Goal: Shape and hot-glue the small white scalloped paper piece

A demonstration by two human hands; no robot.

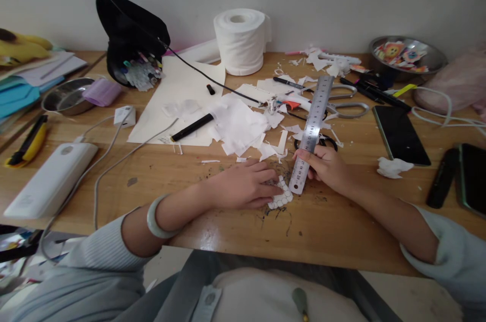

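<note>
at near centre, rests bent-fingered left hand (246, 184) on patterned paper (281, 200), cannot tell if pinching; just right, pinches steel ruler (313, 124), slanting far-right, with right hand (328, 167).

Pale bangle (152, 216) — grey ribbed cuff (110, 242)

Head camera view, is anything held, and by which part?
Right hand holds the metal ruler near its holed end. Left hand touches a patterned white piece; grip unclear.

The wooden table (235, 233) carries a circle-patterned white piece (281, 201), paper scraps (240, 127), a paper roll (241, 46), a power bank (51, 180) and a phone (401, 135).
</note>
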